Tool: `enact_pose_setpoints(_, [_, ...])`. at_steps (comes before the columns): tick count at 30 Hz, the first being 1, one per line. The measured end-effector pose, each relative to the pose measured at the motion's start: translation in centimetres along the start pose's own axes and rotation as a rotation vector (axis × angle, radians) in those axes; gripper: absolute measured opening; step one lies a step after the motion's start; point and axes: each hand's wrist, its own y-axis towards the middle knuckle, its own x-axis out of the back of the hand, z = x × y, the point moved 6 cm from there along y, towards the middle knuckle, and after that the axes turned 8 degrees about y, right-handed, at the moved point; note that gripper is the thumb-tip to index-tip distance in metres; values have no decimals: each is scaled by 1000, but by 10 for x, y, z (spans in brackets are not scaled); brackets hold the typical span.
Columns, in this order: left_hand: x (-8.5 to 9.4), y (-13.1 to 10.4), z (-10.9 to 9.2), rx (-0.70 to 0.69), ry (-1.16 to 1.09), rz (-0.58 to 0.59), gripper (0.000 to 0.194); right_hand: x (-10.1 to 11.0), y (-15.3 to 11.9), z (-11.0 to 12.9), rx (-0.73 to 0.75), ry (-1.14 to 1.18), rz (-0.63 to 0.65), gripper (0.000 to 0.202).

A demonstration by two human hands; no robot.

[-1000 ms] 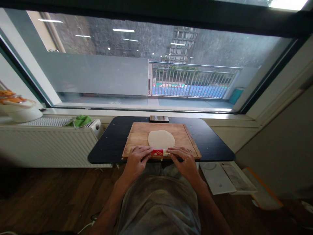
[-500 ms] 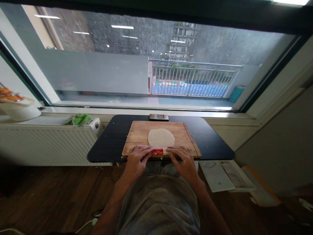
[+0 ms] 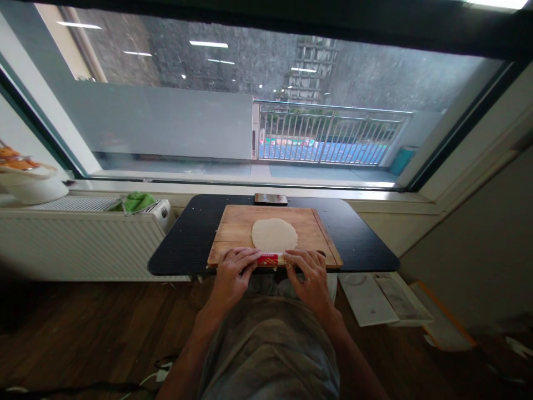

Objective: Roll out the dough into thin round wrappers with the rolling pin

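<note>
Two grips [image 3: 233,269], one roll [image 3: 268,260], one dough round [image 3: 275,234], one board [image 3: 235,223].

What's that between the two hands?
In the head view, a red roll lies between the left hand and the right hand, at the board's near edge.

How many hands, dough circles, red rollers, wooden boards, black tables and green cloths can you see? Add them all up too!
Left hand and right hand: 2
Dough circle: 1
Red roller: 1
Wooden board: 1
Black table: 1
Green cloth: 1
Total: 7
</note>
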Motion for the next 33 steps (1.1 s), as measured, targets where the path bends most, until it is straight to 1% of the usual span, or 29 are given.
enact_pose_setpoints(5, [0,-1,-1,11,-13,-7,29,-1,-2,0,4,9,-18,21])
enact_pose_setpoints(14, [-2,-3,3,46,-21,-1,29,-3,-4,-2,-56,-1,22,22])
enact_pose_setpoints(22, [-4,-9,2,29,-5,-15,29,-7,-9,-4,-32,0,-16,21])
enact_pose_setpoints(26, [-2,-5,1,33,-8,-7,29,-6,-4,-4,-46,1,36,23])
enact_pose_setpoints(30, [-1,4,3,60,-1,39,28,-8,4,-7,-95,-26,112,25])
enact_pose_setpoints(33, [-2,6,2,62,33,45,26,-11,4,-9,-98,-42,114,27])
